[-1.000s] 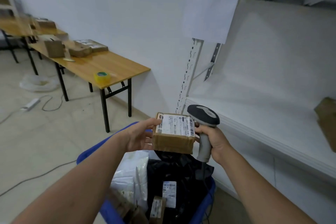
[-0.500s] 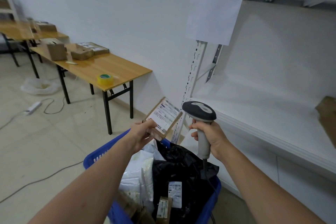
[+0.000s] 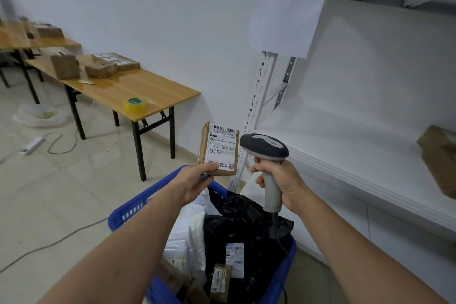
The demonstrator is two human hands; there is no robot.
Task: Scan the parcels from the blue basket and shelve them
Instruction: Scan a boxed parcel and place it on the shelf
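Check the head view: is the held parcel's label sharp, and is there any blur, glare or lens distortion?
Head view: the label on the held parcel is sharp, "P802" readable; the brown parcels low in the blue basket are smeared; the shelf upright leans from wide-angle distortion; no harsh glare.

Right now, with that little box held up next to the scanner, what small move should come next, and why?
Probably swing the scanner round to aim at the label. The left hand pinches the small brown parcel upright, label toward the wearer, while the right hand grips the scanner beside it, not facing the label.
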